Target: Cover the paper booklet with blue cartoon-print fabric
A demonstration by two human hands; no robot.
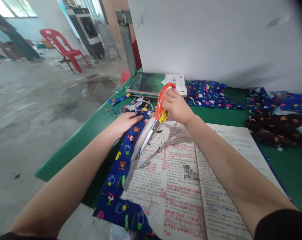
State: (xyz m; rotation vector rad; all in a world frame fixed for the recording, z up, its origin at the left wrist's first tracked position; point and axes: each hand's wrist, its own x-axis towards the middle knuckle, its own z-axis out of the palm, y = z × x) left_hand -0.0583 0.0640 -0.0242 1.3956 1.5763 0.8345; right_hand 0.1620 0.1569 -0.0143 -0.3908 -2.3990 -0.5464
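In the head view my right hand [174, 105] is closed around the orange handle of a pair of scissors [151, 133]. Their blades point down toward me, over an open book [176, 156] with printed text and red and blue handwriting. Along the book's left side lies blue cloth [115, 181] with cartoon animals and paw prints, its inner edge cut unevenly. My left hand [130, 120] grips the upper end of this cloth, thumb on top; its other fingers are mostly hidden. Just beyond it are a clear ring-shaped item [143, 104] and a phone-like dark object [130, 108].
A green-covered book [151, 83] rests at the back of the green table [73, 153]. More patterned cloth [208, 95] and a dark brown piece [276, 128] lie to the right. A white panel [216, 40] stands behind. A red chair [63, 46] is on the concrete floor.
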